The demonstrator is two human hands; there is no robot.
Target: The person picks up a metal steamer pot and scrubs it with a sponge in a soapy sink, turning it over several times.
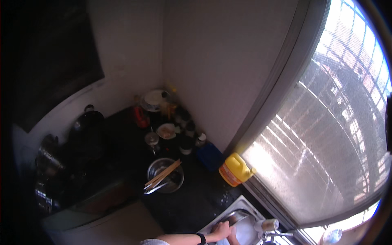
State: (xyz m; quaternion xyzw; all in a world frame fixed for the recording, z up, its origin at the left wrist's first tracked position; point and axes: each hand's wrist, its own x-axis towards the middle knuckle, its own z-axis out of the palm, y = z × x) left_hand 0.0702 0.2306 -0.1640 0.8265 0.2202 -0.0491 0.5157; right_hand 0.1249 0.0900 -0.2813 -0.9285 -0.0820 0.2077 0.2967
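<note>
Both hands are low in the head view, over a metal sink (211, 224) at the bottom edge. My left hand (222, 230), with a black band on its wrist, reaches in from the left at the rim of a round metal basin (237, 216). Close beside it, partly hidden behind it, is my right hand (233, 238), cut by the frame's lower edge. Whitish, cloudy contents (245, 232) show in the basin. What the fingers hold cannot be made out. A faucet (264, 228) stands at the basin's right.
On the dark counter (183, 208), a metal bowl (176, 185) holds chopsticks (165, 173) and a metal utensil. A yellow jug (235, 170) stands by the window, beside a blue container (210, 155). Farther back are a small dish (167, 131), jars and a red bottle (141, 118); pots stand at left.
</note>
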